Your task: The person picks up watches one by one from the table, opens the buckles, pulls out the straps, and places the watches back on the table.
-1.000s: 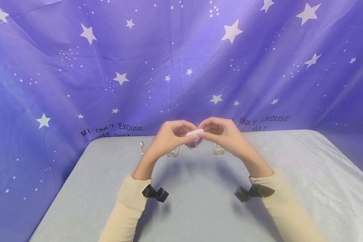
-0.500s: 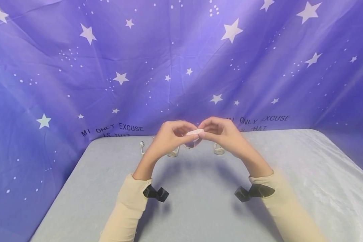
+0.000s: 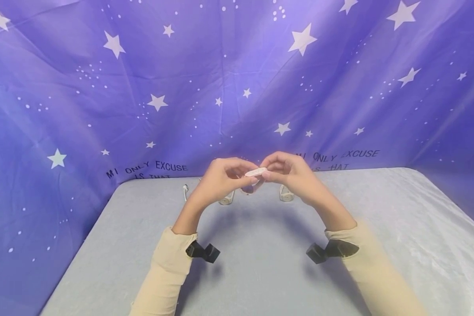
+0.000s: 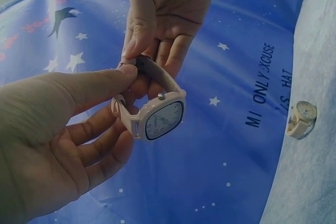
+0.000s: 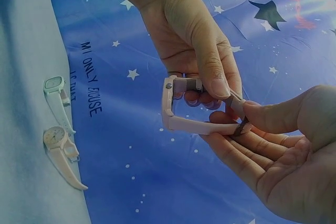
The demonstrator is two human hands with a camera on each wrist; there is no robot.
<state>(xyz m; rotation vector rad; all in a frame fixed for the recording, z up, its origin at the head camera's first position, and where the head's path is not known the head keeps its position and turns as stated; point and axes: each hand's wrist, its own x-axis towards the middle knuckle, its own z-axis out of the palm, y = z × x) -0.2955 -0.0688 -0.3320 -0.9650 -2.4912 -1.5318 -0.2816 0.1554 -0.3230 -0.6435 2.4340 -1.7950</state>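
A pale pink wristwatch with a rounded-square face hangs in the air between both hands, above the table's far part. My left hand pinches one strap end between thumb and fingers, near the buckle. My right hand grips the other strap part with thumb and fingertips. Seen in the right wrist view, the strap bends into a loop and its two ends meet between the hands, by a dark keeper loop. Fingers partly hide the buckle, so whether it is fastened I cannot tell.
On the grey-blue table lie a mint green watch and a pale round-faced watch. Another round-faced watch shows in the left wrist view. Behind the table hangs a purple star-patterned curtain.
Both hands stay in almost the same place. The visible strap part between the fingertips has tilted slightly, its right end a little higher, as the fingers shift a little.
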